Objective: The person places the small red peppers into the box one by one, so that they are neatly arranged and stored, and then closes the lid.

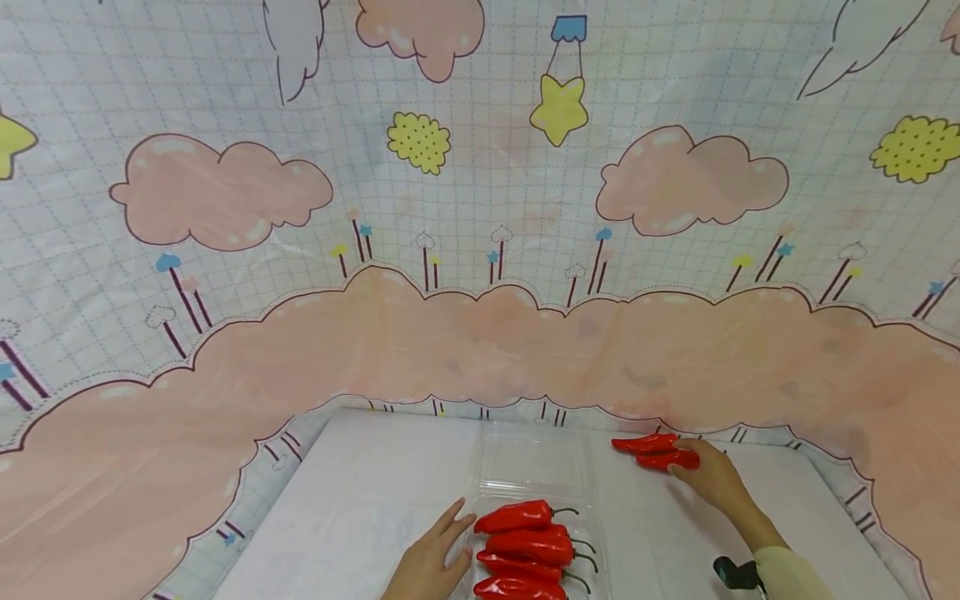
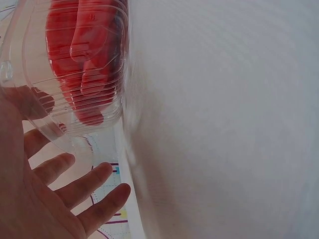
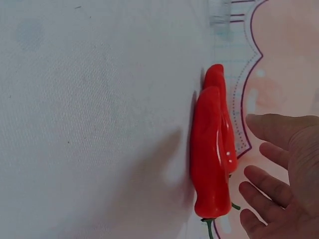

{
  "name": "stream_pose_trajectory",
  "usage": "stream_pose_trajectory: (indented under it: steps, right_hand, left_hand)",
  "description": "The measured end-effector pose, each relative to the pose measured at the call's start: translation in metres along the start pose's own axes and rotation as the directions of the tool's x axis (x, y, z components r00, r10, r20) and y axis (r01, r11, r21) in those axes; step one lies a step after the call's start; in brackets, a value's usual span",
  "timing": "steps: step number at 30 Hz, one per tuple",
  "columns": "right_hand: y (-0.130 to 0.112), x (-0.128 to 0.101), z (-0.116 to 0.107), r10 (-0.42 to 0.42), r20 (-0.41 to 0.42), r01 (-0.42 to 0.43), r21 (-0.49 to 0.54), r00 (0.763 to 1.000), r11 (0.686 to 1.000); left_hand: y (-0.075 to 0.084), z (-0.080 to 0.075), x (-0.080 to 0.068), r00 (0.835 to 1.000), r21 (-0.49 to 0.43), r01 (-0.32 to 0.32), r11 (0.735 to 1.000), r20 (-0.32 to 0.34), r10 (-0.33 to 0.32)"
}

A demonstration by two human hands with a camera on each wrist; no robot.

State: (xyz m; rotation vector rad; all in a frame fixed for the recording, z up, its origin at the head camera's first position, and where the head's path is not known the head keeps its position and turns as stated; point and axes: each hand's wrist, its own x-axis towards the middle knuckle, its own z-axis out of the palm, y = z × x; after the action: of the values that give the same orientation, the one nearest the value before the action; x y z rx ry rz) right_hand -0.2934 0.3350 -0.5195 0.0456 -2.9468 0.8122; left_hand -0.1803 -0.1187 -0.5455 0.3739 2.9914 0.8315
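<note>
Several red peppers (image 1: 528, 547) with green stems lie side by side in a clear plastic clamshell box (image 1: 604, 533), its lid (image 1: 534, 458) folded back. My left hand (image 1: 430, 558) is at the box's left side with fingers spread. In the left wrist view the thumb shows through the clear wall (image 2: 25, 55), while the other fingers (image 2: 84, 186) stretch out past the corner. Two more red peppers (image 1: 648, 443) lie together at the far right of the table. Over their stem ends reaches my right hand (image 1: 712, 479), fingers extended and nothing gripped; the right wrist view shows the nearer pepper (image 3: 209, 154) beside the fingertips.
The white table (image 1: 375, 475) ends at the back against a patterned cloth (image 1: 480, 350) with clouds and stars. A small black object (image 1: 737, 573) is by the right sleeve (image 1: 787, 571).
</note>
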Motion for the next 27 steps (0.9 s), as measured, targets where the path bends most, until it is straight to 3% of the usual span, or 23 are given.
stream_pose_trajectory:
  steps: [20, 27]
  right_hand:
    - [0.010, 0.007, 0.007, 0.035, 0.053, -0.035, -0.008, 0.998, 0.999]
    - [0.011, 0.008, 0.010, 0.001, 0.040, 0.001, -0.061, 0.999, 0.998]
  left_hand:
    - [0.000, 0.000, -0.002, 0.999, -0.018, -0.020, 1.000, -0.027, 0.019]
    - [-0.003, 0.002, 0.000, 0.999, -0.001, -0.029, 1.000, -0.039, 0.029]
